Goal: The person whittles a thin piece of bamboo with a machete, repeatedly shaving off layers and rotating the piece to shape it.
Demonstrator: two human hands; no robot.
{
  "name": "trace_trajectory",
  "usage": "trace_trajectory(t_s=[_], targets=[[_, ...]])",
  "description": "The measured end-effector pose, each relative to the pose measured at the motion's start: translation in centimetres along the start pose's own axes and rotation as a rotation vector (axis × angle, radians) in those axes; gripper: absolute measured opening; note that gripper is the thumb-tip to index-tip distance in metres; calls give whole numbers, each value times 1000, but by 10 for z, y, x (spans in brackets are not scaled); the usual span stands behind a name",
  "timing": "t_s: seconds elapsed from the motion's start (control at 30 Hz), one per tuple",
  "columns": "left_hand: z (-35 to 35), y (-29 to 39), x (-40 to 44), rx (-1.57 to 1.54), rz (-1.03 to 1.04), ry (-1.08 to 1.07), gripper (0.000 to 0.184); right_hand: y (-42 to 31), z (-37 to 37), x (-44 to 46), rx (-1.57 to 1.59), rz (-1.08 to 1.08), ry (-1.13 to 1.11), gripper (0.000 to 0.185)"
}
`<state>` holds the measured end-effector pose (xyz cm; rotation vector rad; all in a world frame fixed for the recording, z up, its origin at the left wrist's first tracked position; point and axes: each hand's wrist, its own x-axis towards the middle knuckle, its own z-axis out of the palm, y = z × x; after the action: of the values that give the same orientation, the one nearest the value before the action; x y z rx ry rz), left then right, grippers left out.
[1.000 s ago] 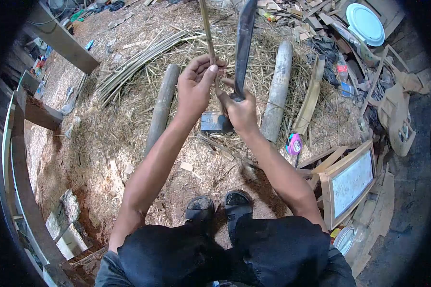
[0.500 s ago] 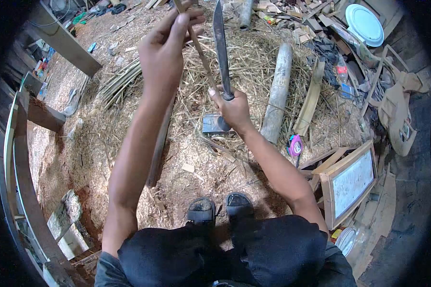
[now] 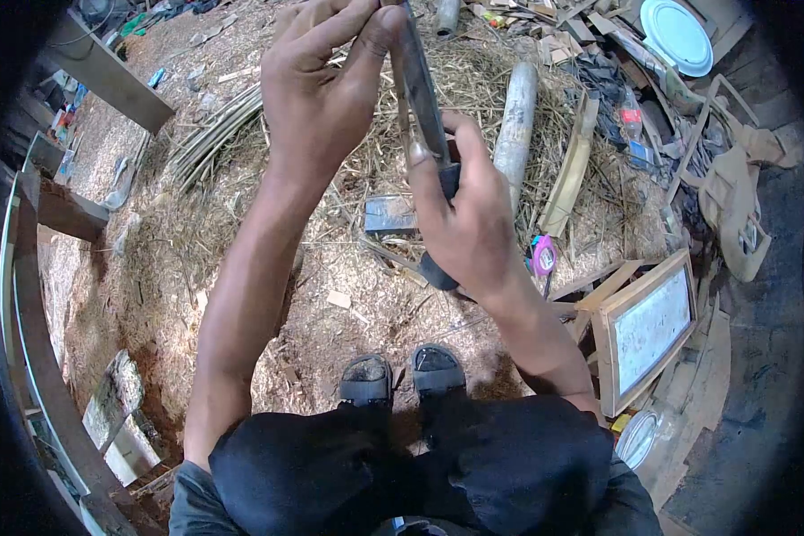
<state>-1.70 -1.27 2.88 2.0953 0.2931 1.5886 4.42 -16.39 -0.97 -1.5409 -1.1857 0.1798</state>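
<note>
My right hand [image 3: 473, 219] is wrapped round the dark handle of a long knife [image 3: 424, 85], whose blade points up and away from me. A thin strip of wood or bamboo [image 3: 404, 103] runs along the left side of the blade, with my right thumb against its lower part. My left hand [image 3: 320, 98] pinches the strip's upper end near the top of the view, close to the blade. That end is partly hidden by the fingers. Below the hands, a grey rectangular block [image 3: 389, 214] lies on the shavings.
A bundle of thin strips [image 3: 216, 138] lies left. To the right are a pale pole [image 3: 516, 121], a split bamboo piece [image 3: 570, 170], a pink tape measure [image 3: 543, 256] and a wooden frame [image 3: 648, 330]. Wood scraps [image 3: 567, 40] are heaped behind. My sandalled feet [image 3: 402, 375] stand on shavings.
Both hands and the knife have come closer to the camera. My left hand has moved right, towards the blade, and its fingers have closed more tightly on the strip.
</note>
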Motion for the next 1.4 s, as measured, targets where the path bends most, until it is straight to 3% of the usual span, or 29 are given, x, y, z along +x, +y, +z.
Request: trace_trajectory(t_s=[0.1,0.2,0.33,0.4,0.5,0.6,0.7,0.8,0.87,0.93,1.0,1.07,1.1,1.2,1.27,1.33,1.4], targets=[[-1,2,-3,42,125,-24,20,-10,-2,-10,35,160,-26,25],[-4,9,-5,89,91,-29,22,10,6,-21,-78,75,28,25],[-6,14,-7,-16,-48,-35,23,-19,-11,-7,-58,118,-83,24],[-6,10,-9,-27,13,-29,22,-17,-9,-12,-68,140,-79,22],[-9,11,-6,94,85,-9,22,-4,-3,-14,-196,-67,-32,15],[-8,12,-10,-16,16,-32,22,-10,-8,-16,-149,-6,-60,13],[-7,15,-8,61,73,-15,21,-27,-13,-13,-61,260,-134,23],[-13,10,-8,155,70,-31,21,2,-6,-17,-157,137,-172,10],[-8,5,-8,52,76,-26,21,-11,-11,-13,-113,182,-164,11],[-6,5,-10,3,82,43,20,-20,-10,-15,-103,63,-74,14],[-8,6,-9,4,116,34,20,-11,-6,-20,-98,74,-63,16],[-9,1,-8,19,38,39,20,-6,-8,-14,-163,285,-224,16],[-10,2,-9,44,13,26,20,-12,-14,-15,-124,288,-231,18],[-6,6,-9,27,35,12,20,-26,-11,-18,-95,85,-61,19],[-6,12,-9,6,25,-10,21,-15,-9,-19,-69,84,-45,21],[-7,11,-9,4,0,-4,21,36,2,-30,-64,342,-308,21],[-7,8,-10,39,-27,-16,22,54,4,-39,-64,355,-363,22]])
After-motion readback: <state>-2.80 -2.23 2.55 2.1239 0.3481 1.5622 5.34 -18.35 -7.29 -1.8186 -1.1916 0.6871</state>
